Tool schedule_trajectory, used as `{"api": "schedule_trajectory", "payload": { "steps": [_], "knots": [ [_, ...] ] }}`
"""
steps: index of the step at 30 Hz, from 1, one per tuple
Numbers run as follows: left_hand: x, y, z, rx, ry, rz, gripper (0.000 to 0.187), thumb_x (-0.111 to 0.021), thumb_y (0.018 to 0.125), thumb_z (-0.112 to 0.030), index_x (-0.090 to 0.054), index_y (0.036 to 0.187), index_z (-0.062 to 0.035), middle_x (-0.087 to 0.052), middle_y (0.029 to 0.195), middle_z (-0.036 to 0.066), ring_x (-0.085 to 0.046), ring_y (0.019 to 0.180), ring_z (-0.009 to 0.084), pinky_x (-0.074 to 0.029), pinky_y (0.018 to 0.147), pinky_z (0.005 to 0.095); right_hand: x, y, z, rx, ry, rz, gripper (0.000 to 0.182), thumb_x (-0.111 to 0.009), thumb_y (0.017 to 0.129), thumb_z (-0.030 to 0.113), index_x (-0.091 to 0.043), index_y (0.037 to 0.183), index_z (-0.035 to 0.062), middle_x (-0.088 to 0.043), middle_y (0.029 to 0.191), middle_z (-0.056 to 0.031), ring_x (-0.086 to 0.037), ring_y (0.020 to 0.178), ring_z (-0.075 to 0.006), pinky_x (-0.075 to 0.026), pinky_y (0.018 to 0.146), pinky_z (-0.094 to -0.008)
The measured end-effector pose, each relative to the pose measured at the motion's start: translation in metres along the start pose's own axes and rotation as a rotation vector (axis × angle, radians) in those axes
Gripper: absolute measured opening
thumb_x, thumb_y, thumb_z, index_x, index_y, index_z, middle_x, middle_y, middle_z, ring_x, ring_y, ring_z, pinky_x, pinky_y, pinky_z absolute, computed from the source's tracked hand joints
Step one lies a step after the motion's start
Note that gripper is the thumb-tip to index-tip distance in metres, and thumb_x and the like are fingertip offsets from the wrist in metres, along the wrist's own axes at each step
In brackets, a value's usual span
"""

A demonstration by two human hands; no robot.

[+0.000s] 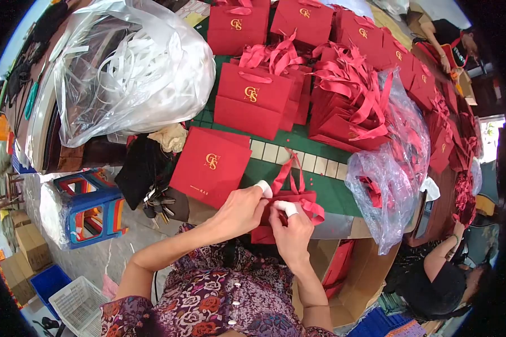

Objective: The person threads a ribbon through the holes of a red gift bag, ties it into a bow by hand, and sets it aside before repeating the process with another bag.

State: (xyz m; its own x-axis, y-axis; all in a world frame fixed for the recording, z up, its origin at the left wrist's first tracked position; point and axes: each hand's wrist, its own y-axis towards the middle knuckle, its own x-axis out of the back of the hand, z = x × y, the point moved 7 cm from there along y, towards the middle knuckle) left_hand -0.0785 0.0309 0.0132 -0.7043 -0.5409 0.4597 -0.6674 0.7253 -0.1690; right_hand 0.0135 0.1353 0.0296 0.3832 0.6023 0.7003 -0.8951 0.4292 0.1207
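Note:
My left hand (242, 209) and my right hand (292, 227) are close together at the table's front edge, over a small red bag (262, 234). White wraps cover a finger or two on each hand. Both hands pinch at the top of this bag, where red ribbon (289, 171) loops up behind them; more ribbon lies by my right fingers. What sits between the fingertips is too small to make out. To the left a flat red bag (211, 167) with gold lettering lies on the green table (334, 196).
Red bags with ribbon handles (253, 100) stand behind. A clear sack of white straps (146, 67) is at back left, a plastic bag (382, 185) at right. An open carton (365, 275) is below the table edge. Blue stools (93, 208) stand left. Two people work at right.

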Motion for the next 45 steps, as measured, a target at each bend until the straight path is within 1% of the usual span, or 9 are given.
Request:
{"api": "schedule_trajectory", "payload": {
  "steps": [10,12,20,22,23,27,34,40,45],
  "knots": [
    [0.003,-0.007,-0.007,-0.025,-0.010,-0.045,0.021,-0.072,0.084,-0.008,-0.061,0.101,-0.0021,-0.058,0.085,0.013,-0.066,0.066,0.0264,-0.052,0.058,0.0385,0.026,0.025,0.007,0.059,0.079,0.076,0.012,-0.067,0.088,0.004,-0.068,0.100,0.0030,-0.064,0.093,-0.0137,-0.063,0.082,-0.0323,-0.050,0.072,-0.0382],
    [0.000,-0.010,-0.010,-0.055,0.006,-0.051,0.021,-0.070,0.084,-0.006,-0.059,0.102,-0.0013,-0.056,0.090,0.014,-0.064,0.071,0.0323,-0.052,0.061,0.0419,0.028,0.034,0.007,0.057,0.066,0.090,0.011,-0.064,0.090,0.005,-0.068,0.099,0.0041,-0.064,0.093,-0.0135,-0.063,0.084,-0.0327,-0.049,0.071,-0.0396],
    [-0.017,-0.031,-0.019,-0.258,0.152,-0.128,0.017,-0.065,0.088,-0.007,-0.058,0.102,0.0005,-0.053,0.093,0.014,-0.061,0.074,0.0364,-0.051,0.062,0.0457,-0.004,0.049,-0.024,0.029,0.164,0.732,0.025,-0.058,0.093,0.025,-0.072,0.097,0.0060,-0.066,0.087,-0.0158,-0.064,0.082,-0.0372,-0.049,0.074,-0.0452],
    [-0.019,-0.033,-0.021,-0.295,0.187,-0.136,0.015,-0.062,0.091,-0.009,-0.058,0.101,0.0014,-0.051,0.091,0.014,-0.061,0.073,0.0343,-0.050,0.060,0.0453,-0.008,0.052,-0.022,0.038,0.247,0.855,0.023,-0.062,0.091,0.025,-0.074,0.100,0.0084,-0.069,0.080,-0.0131,-0.065,0.071,-0.0298,-0.049,0.066,-0.0416],
    [-0.020,-0.033,-0.020,-0.314,0.221,-0.145,0.015,-0.065,0.090,-0.009,-0.060,0.100,0.0004,-0.053,0.092,0.013,-0.062,0.074,0.0330,-0.051,0.061,0.0437,-0.009,0.056,-0.026,-0.065,0.291,0.926,0.023,-0.068,0.088,0.026,-0.076,0.101,0.0094,-0.068,0.070,-0.0078,-0.061,0.061,-0.0161,-0.046,0.059,-0.0349],
    [-0.022,-0.032,-0.019,-0.337,0.242,-0.150,0.015,-0.066,0.091,-0.011,-0.060,0.100,-0.0007,-0.054,0.093,0.012,-0.063,0.075,0.0322,-0.052,0.063,0.0430,-0.029,0.053,-0.054,-0.226,0.329,1.036,0.021,-0.074,0.085,0.025,-0.079,0.097,0.0089,-0.068,0.066,0.0005,-0.056,0.061,-0.0041,-0.044,0.058,-0.0270],
    [-0.020,-0.029,-0.023,-0.379,0.273,-0.117,0.011,-0.062,0.092,-0.009,-0.056,0.098,-0.0012,-0.053,0.094,0.014,-0.061,0.075,0.0359,-0.051,0.065,0.0459,-0.042,0.051,-0.053,-0.303,0.485,1.006,0.018,-0.076,0.082,0.020,-0.079,0.091,0.0054,-0.073,0.075,-0.0022,-0.061,0.065,-0.0069,-0.047,0.062,-0.0261],
    [-0.023,-0.016,-0.012,-0.142,0.183,-0.043,0.018,-0.066,0.088,-0.008,-0.056,0.100,-0.0007,-0.055,0.098,0.020,-0.061,0.080,0.0423,-0.050,0.066,0.0488,-0.032,0.077,-0.067,-0.441,0.481,0.425,0.020,-0.076,0.081,0.022,-0.075,0.084,0.0017,-0.072,0.072,-0.0047,-0.065,0.067,-0.0104,-0.050,0.062,-0.0291],
    [-0.007,-0.005,-0.005,-0.128,0.086,-0.161,0.021,-0.069,0.087,-0.008,-0.057,0.102,-0.0013,-0.056,0.098,0.020,-0.061,0.078,0.0417,-0.050,0.064,0.0470,0.001,0.081,-0.065,-0.216,0.241,0.239,0.024,-0.071,0.088,0.026,-0.073,0.091,0.0025,-0.069,0.075,-0.0170,-0.068,0.069,-0.0294,-0.051,0.065,-0.0377]
  ]
}}
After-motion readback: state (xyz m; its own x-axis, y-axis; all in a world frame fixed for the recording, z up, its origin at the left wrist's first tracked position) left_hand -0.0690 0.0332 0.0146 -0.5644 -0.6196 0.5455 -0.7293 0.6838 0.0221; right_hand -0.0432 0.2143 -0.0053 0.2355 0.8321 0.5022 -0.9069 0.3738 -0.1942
